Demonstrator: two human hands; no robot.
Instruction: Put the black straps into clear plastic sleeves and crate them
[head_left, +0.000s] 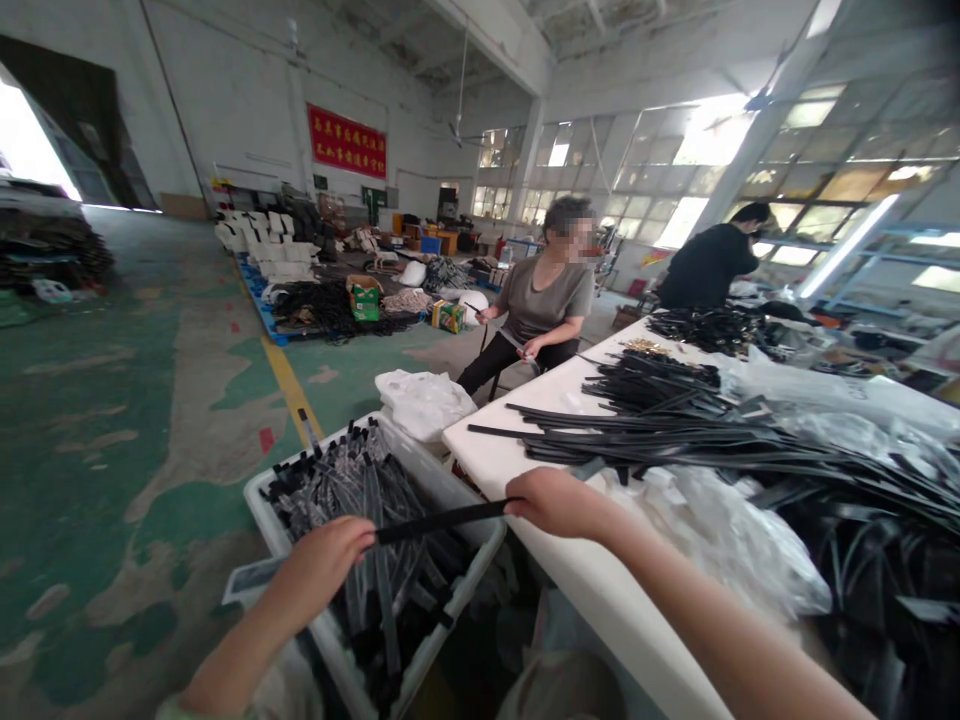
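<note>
A black strap [442, 520] is stretched between my two hands, above a white bin [480, 570] filled with black strips in clear wrapping [375, 510]. My left hand [337, 550] pinches one end of it over the bin. The other end is in the closed fingers of my right hand [544, 500], at the edge of the white table [592, 590]. Long black straps [622, 435] lie in a heap on the table beyond my right hand, with crumpled clear plastic [720, 540] beside them.
A white plastic bag [424, 400] rests at the bin's far corner. A seated person [544, 300] is beyond the table's far end, and another person [709, 262] bends at the back right. Boxes and piled goods [330, 300] stand on the floor behind.
</note>
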